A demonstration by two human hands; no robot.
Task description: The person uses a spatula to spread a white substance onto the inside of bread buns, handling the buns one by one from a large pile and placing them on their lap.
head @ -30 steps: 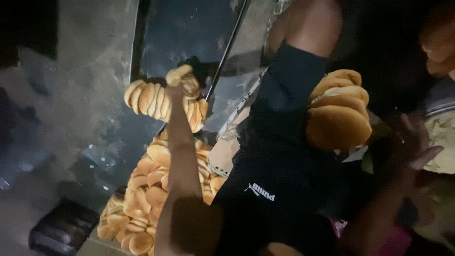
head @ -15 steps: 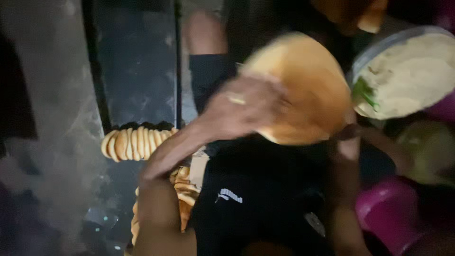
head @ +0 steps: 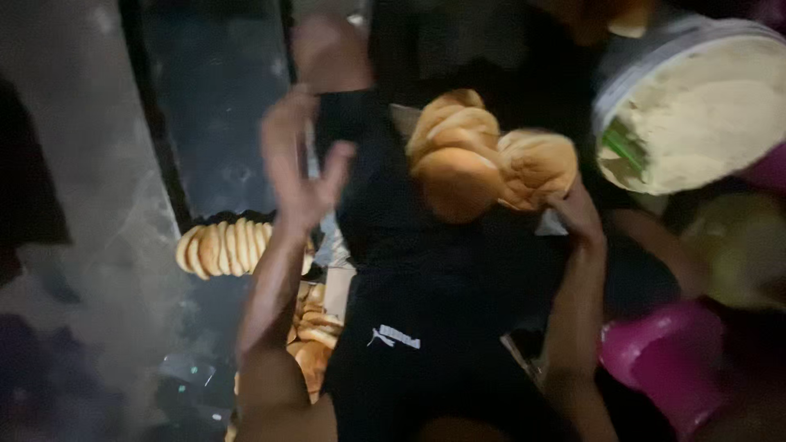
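My left hand (head: 301, 168) is lifted over my black shorts (head: 426, 327) with its fingers spread and nothing in it. My right hand (head: 578, 214) comes up from below and grips a cluster of round golden buns (head: 483, 164) above my lap; only its fingers show under the buns. A row of flat breads standing on edge (head: 223, 246) lies left of and below my left hand. More loose breads (head: 314, 340) are piled beside my left thigh, partly hidden by my forearm.
A white tub of pale paste (head: 696, 115) with a green utensil (head: 625, 147) in it stands at the upper right. A pink container (head: 663, 360) is at the lower right, a blurred yellowish bowl (head: 741, 245) above it. Dark metal framing (head: 155, 139) runs along the left.
My left hand has come off the bread it was pressing and now hangs open to the left. The buns sit in my right hand alone. The view has shifted.
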